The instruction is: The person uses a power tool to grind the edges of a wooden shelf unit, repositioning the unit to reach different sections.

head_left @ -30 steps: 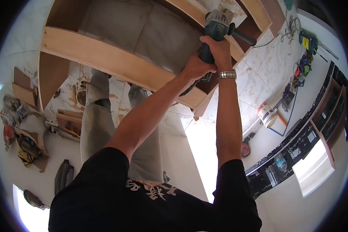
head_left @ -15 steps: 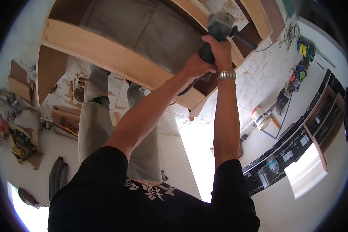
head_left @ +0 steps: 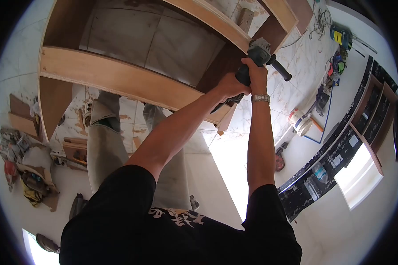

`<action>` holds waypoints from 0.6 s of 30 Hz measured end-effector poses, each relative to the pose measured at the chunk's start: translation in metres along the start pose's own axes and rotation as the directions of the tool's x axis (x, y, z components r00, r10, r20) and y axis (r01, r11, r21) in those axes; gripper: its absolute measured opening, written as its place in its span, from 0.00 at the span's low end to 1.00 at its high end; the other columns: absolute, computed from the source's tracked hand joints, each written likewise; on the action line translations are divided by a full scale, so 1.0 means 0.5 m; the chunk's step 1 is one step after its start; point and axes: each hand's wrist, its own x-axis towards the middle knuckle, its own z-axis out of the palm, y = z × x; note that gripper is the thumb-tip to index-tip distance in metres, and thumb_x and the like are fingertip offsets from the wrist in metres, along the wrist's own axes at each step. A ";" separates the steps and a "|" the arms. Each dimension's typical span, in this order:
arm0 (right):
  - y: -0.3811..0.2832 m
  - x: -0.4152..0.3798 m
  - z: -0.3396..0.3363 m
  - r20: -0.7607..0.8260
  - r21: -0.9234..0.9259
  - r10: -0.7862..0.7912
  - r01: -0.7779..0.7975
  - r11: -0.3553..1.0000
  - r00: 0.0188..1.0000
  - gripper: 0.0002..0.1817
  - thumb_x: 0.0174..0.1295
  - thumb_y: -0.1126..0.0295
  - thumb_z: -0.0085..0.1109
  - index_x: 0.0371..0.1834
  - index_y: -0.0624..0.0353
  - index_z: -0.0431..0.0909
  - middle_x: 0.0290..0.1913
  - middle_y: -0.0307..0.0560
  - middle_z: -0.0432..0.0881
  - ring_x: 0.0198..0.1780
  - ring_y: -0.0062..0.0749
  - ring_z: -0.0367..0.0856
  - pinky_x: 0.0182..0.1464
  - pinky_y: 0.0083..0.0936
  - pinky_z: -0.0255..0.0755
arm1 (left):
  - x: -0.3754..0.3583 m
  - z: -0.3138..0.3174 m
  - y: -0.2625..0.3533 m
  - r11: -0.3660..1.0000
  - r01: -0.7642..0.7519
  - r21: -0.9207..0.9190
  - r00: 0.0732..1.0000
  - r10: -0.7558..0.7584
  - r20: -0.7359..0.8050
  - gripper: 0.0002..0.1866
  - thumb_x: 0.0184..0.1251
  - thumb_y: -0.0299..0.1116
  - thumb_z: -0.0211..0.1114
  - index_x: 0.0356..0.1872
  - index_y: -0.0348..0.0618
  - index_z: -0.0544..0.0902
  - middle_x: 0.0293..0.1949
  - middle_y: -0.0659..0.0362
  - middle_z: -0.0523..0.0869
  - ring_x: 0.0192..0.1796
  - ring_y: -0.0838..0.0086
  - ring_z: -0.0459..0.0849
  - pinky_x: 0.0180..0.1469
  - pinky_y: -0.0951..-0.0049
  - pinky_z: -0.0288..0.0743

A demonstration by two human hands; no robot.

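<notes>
Both hands are closed around an angle grinder (head_left: 260,52) with a grey gear head, a dark body and a black side handle sticking out to the right. My left hand (head_left: 232,87) grips the rear part of the body. Just ahead of it, my right hand (head_left: 256,76), with a metal watch on the wrist, wraps the body close to the head. The grinder is over the right end of a wooden cabinet frame (head_left: 119,72). I cannot make out its disc, or whether it touches the wood.
Wood offcuts (head_left: 23,115) and a pile of bags and tools (head_left: 33,170) lie at left. On the right are a white bucket (head_left: 300,123), a green-and-yellow container (head_left: 341,36), a tangled cable (head_left: 321,24) and a long black panel (head_left: 327,170). Tiled floor runs beneath the frame.
The view has shifted, so the frame sits lower. Both hands and the grinder have moved right relative to the frame, and the side handle points further downward. The grip is unchanged.
</notes>
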 end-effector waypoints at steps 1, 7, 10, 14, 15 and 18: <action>0.002 -0.003 0.005 0.013 0.006 -0.017 0.016 1.000 1.000 0.21 0.46 0.61 0.80 0.38 0.67 0.89 0.35 0.45 0.89 0.35 0.29 0.86 0.42 0.31 0.80 | -0.010 0.001 0.001 1.000 -0.008 -0.010 1.000 0.008 -0.006 0.19 0.42 0.26 0.81 0.40 0.38 0.88 0.36 0.58 0.90 0.37 0.72 0.87 0.41 0.70 0.80; -0.067 -0.040 0.147 0.147 -0.115 -0.230 0.247 0.962 0.962 0.22 0.49 0.60 0.80 0.40 0.67 0.88 0.35 0.44 0.89 0.34 0.26 0.85 0.40 0.28 0.80 | -0.072 -0.122 0.029 0.989 -0.057 -0.138 0.992 0.041 -0.118 0.18 0.45 0.28 0.80 0.40 0.38 0.87 0.36 0.58 0.90 0.34 0.74 0.87 0.39 0.70 0.80; -0.148 -0.053 0.253 0.212 -0.208 -0.251 0.295 0.933 0.944 0.23 0.45 0.57 0.80 0.37 0.65 0.88 0.34 0.48 0.90 0.36 0.33 0.89 0.42 0.31 0.82 | -0.126 -0.203 0.103 0.977 -0.104 -0.183 0.985 0.076 -0.155 0.16 0.53 0.28 0.78 0.44 0.41 0.86 0.34 0.60 0.89 0.34 0.75 0.87 0.37 0.71 0.79; -0.225 -0.078 0.319 0.286 -0.191 -0.257 0.318 0.929 0.923 0.27 0.37 0.51 0.79 0.31 0.66 0.88 0.32 0.60 0.90 0.38 0.51 0.92 0.44 0.39 0.85 | -0.130 -0.260 0.135 0.960 -0.143 -0.240 0.965 0.081 -0.250 0.16 0.55 0.29 0.78 0.45 0.40 0.86 0.34 0.60 0.89 0.32 0.75 0.86 0.35 0.72 0.78; -0.233 -0.076 0.318 0.314 -0.177 -0.244 0.309 0.934 0.918 0.27 0.37 0.51 0.79 0.31 0.66 0.88 0.32 0.60 0.90 0.38 0.51 0.92 0.45 0.39 0.85 | -0.130 -0.260 0.133 0.964 -0.132 -0.229 0.963 0.070 -0.258 0.16 0.55 0.29 0.78 0.45 0.40 0.85 0.34 0.60 0.89 0.31 0.75 0.86 0.35 0.73 0.78; -0.196 -0.072 0.278 0.246 -0.211 -0.228 0.282 0.936 0.942 0.27 0.39 0.51 0.78 0.34 0.64 0.89 0.32 0.57 0.90 0.36 0.45 0.92 0.44 0.36 0.84 | -0.135 -0.229 0.124 0.970 -0.126 -0.208 0.976 0.083 -0.202 0.16 0.55 0.29 0.78 0.44 0.39 0.85 0.34 0.59 0.89 0.31 0.75 0.86 0.34 0.72 0.78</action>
